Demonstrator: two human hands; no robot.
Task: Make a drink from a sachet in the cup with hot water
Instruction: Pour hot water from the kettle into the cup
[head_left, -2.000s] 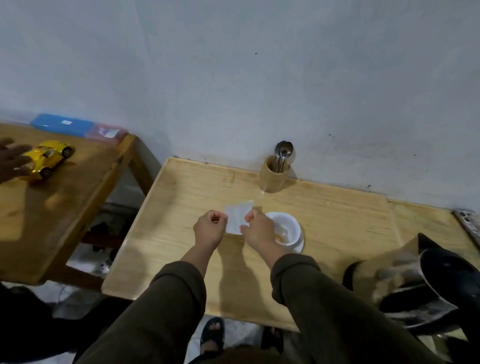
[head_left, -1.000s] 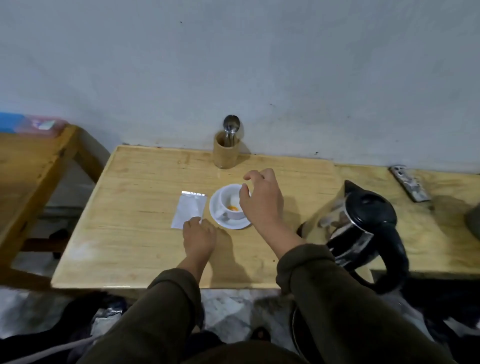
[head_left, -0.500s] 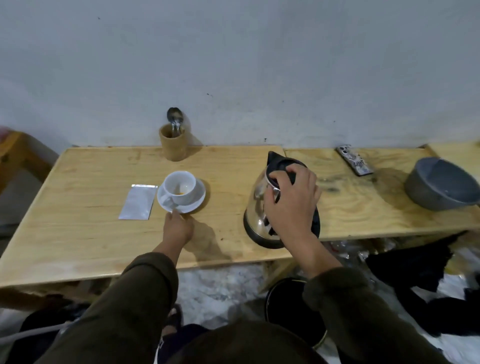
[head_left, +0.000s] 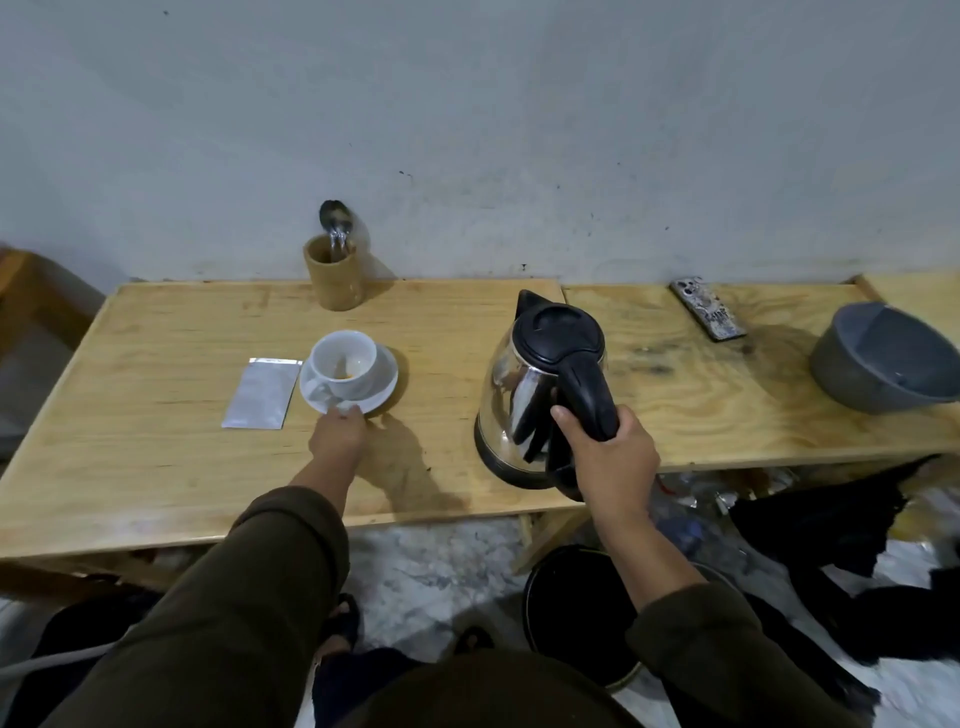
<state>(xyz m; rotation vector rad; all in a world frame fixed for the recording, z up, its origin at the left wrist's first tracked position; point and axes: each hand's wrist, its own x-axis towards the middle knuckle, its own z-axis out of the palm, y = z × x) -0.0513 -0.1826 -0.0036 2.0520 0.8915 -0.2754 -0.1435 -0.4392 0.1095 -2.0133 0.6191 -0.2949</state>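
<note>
**Kettle gripped at handle; saucer held at near rim**

While the left hand (head_left: 336, 434) pinches the near rim of the saucer (head_left: 382, 387), thumb on top and fingers under the edge, the right hand (head_left: 613, 457) is wrapped tight around the black handle of the kettle (head_left: 524, 395). Half a second ago that hand lay over the kettle's lid; it has since shifted down to the handle. The kettle stands upright near the front edge of the table (head_left: 156, 457), right of its middle, spout towards the wall. Whether its base is clear of the wood cannot be told.

The cup (head_left: 345, 364) sits on the saucer left of the table's middle, as in the earlier frame, with a little orange powder at its bottom. The sachet (head_left: 261, 392) lies flat just left of the saucer, its corner close to the rim; it has not moved. No water shows in the cup.

At the back edge, against the wall, a wooden holder (head_left: 334, 280) carries a spoon (head_left: 335, 218). On the adjoining board to the right, a phone (head_left: 707, 309) lies near the back edge and a grey bowl (head_left: 883, 358) stands at the far right. Both sleeves are dark olive. A black bucket (head_left: 571, 613) stands on the floor under the front edge, below the right arm.
</note>
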